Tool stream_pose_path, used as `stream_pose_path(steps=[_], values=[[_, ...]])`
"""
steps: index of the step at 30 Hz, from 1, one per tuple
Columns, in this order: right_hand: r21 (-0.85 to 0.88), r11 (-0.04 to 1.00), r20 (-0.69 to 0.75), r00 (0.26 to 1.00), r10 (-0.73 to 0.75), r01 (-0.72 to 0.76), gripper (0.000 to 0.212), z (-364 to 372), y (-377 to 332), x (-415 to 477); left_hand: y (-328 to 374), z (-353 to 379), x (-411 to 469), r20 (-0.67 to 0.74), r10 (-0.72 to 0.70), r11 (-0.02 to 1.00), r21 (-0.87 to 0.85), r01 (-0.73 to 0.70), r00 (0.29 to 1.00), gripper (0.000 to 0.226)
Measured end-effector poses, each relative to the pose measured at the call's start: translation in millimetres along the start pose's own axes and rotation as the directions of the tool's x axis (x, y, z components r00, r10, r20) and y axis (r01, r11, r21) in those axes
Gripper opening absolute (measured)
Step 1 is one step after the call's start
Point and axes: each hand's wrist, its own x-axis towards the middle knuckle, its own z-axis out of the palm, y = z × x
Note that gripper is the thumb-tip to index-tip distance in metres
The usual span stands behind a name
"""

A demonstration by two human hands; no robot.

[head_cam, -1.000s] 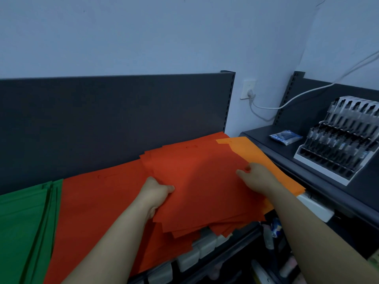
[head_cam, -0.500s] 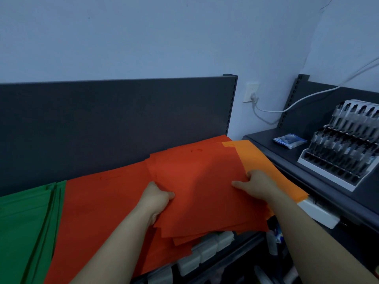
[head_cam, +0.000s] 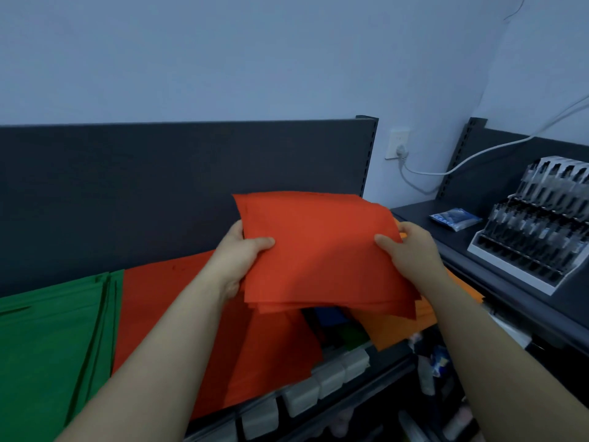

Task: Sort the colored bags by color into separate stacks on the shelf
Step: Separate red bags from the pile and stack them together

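I read left hand, right hand gripping opposite edges of red bundle, thumbs on top. Two-sided hold probably keeps floppy bags together. Bundle lifted above shelf, over orange bags. Likely bound left for red stack beside green stack.

The light is dim and cool, laying a bluish cast over the pale wall, and it falls softly and evenly. The stack of red bags throws a diffuse shadow on whatever lies beneath it. The wide lens tilts the slotted upright off vertical. The lower right corner, around the bottles, is blurred, and the display rack looks soft.
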Motion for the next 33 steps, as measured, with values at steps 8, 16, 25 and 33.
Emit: stream_pose_path(steps=[8, 16, 25, 33], values=[[0.077, 0.995, 0.091, 0.993, -0.072, 0.065, 0.003, 36.2, -50.3, -26.4, 26.9, -68.4, -21.8, -0.082, 0.159, 0.982, 0.117, -0.149, 0.984, 0.048], [-0.293, 0.953, 0.316, 0.949, 0.02, 0.078, 0.025, 106.0, -71.6, -71.5, -11.0, -150.9, -60.0, -0.255, -0.054, 0.967, 0.229, 0.114, 0.966, 0.03], [-0.437, 0.888, 0.422, 0.904, 0.063, 0.142, 0.062, 135.2, -57.3, -110.8, -47.3, -180.6, -80.2, -0.375, -0.231, 0.962, 0.053, 0.27, 0.898, 0.022], [-0.462, 0.883, 0.307, 0.949, 0.073, 0.081, 0.056, 137.7, -46.6, -123.8, -49.1, -193.5, -93.6, -0.445, -0.132, 0.954, 0.185, 0.236, 0.886, 0.04]])
